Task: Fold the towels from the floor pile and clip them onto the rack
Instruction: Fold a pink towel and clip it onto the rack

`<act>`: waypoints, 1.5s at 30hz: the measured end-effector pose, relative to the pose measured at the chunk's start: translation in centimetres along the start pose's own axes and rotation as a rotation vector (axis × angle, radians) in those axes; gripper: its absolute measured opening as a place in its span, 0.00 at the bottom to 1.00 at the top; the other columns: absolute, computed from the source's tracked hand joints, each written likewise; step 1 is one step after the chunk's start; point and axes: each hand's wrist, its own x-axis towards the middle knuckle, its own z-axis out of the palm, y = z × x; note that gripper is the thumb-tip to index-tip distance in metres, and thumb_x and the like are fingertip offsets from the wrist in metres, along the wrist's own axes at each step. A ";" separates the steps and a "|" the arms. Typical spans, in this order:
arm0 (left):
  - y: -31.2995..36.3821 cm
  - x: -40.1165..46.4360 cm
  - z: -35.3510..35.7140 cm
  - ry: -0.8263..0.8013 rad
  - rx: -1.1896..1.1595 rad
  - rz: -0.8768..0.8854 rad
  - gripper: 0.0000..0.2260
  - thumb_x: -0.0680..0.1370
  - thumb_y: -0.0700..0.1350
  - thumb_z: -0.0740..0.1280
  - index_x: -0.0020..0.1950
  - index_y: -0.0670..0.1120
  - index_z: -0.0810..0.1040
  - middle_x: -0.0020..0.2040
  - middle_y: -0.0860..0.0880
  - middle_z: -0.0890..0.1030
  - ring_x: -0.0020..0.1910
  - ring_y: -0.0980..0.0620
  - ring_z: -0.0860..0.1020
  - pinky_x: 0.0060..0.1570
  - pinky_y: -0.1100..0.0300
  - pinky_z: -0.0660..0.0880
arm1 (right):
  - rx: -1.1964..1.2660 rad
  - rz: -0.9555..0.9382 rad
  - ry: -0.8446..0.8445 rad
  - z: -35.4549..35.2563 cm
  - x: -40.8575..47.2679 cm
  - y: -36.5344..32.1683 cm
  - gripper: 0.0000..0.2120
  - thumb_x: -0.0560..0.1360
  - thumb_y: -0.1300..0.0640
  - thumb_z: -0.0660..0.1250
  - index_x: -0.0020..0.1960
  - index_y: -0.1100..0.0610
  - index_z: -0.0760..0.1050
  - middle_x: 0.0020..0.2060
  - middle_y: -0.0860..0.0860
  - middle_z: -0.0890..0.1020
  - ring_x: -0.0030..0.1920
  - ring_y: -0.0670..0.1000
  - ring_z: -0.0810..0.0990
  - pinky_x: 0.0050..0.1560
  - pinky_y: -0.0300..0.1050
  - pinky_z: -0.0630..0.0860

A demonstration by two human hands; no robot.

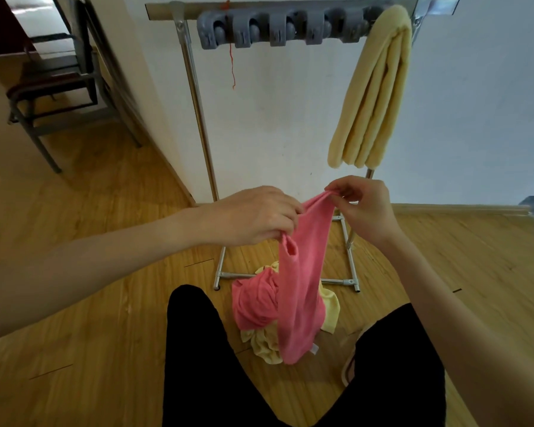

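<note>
A pink towel [302,272] hangs from both hands in front of me. My left hand [253,215] grips its upper edge on the left, and my right hand [363,204] pinches the top corner on the right. Below it on the floor lies the pile [253,306] of pink and yellow towels. The metal rack [195,87] stands against the wall, with a grey clip bar [278,29] at its top. A folded yellow towel [373,94] hangs from the rightmost clip.
A dark metal chair [53,87] stands at the left by a doorway. The rack's base frame [284,277] lies on the wooden floor just behind the pile. My black-trousered legs [204,365] flank the pile. A red thread [232,63] dangles from the bar.
</note>
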 end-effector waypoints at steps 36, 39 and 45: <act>0.4 2.3 -0.9 0.587 -0.100 -0.424 0.12 0.75 0.54 0.68 0.47 0.45 0.83 0.39 0.52 0.81 0.39 0.54 0.76 0.47 0.59 0.70 | 0.305 0.004 0.102 0.7 0.2 -3.8 0.11 0.73 0.71 0.66 0.54 0.62 0.78 0.44 0.47 0.81 0.46 0.41 0.81 0.48 0.35 0.78; 0.9 1.6 -0.6 0.631 -0.200 -0.481 0.14 0.72 0.49 0.73 0.55 0.45 0.79 0.47 0.51 0.80 0.47 0.54 0.76 0.53 0.57 0.73 | 0.282 0.036 0.112 1.0 0.8 -3.6 0.11 0.73 0.72 0.64 0.53 0.62 0.78 0.44 0.47 0.81 0.47 0.41 0.80 0.47 0.36 0.78; 2.1 -1.2 5.9 0.592 -0.579 -0.737 0.45 0.65 0.47 0.79 0.74 0.54 0.55 0.69 0.52 0.62 0.62 0.62 0.70 0.62 0.70 0.68 | 0.334 0.121 0.089 2.1 0.7 -3.4 0.11 0.73 0.70 0.66 0.50 0.58 0.79 0.44 0.47 0.82 0.49 0.46 0.80 0.44 0.33 0.77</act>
